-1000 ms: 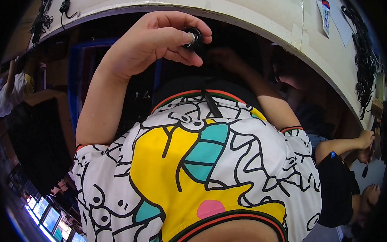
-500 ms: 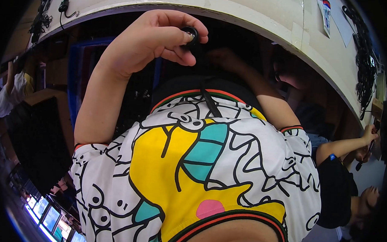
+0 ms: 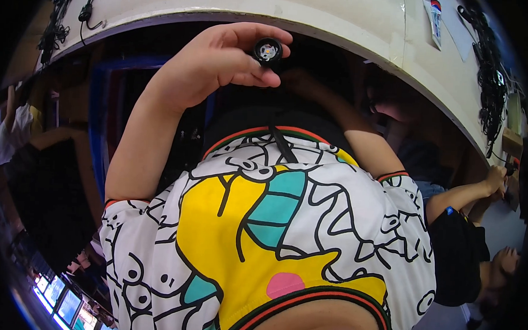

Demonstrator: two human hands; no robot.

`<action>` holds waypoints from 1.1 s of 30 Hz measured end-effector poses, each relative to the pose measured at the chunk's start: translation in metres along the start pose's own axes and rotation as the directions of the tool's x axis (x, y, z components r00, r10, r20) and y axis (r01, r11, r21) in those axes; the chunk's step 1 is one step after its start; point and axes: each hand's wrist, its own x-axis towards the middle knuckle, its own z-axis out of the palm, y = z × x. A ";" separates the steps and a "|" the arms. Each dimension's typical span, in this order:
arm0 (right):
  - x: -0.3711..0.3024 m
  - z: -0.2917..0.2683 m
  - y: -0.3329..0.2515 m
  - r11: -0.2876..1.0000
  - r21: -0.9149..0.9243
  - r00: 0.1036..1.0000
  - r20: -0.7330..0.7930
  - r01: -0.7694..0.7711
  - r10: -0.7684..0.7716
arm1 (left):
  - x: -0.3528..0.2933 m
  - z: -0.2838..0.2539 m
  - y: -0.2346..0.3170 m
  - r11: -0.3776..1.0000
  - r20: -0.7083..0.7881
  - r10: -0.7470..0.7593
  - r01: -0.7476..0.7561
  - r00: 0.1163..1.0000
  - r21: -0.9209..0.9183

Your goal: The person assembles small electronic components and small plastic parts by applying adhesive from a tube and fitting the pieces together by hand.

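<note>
My left hand (image 3: 218, 56) is raised near the table's front edge, its fingers and thumb curled round the side of a small black flashlight head (image 3: 268, 50). The round open end faces up. Inside it I see a pale disc with a small yellow light chip in the middle. Whatever lies under this end is lost in the dark. My right hand (image 3: 302, 81) is in deep shadow just to the right and lower down; its fingers and anything in them cannot be made out.
A pale table (image 3: 339, 19) curves across the top. On its right lie a tube (image 3: 435, 22) and a bundle of black cables (image 3: 488, 80). A co-worker's arm (image 3: 460, 201) reaches in at the right. A blue-edged bin (image 3: 106, 101) stands in the dark at left.
My left thumb has come off the flashlight head's open end, so the light chip now shows. The hand has shifted slightly right. The co-worker's hand at the right has moved a little.
</note>
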 end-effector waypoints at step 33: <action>0.035 -0.227 -0.234 0.432 -0.865 0.701 -0.474 -0.256 -0.533 | 0.011 -0.033 -0.022 0.770 -0.145 0.635 -0.637 0.759 0.032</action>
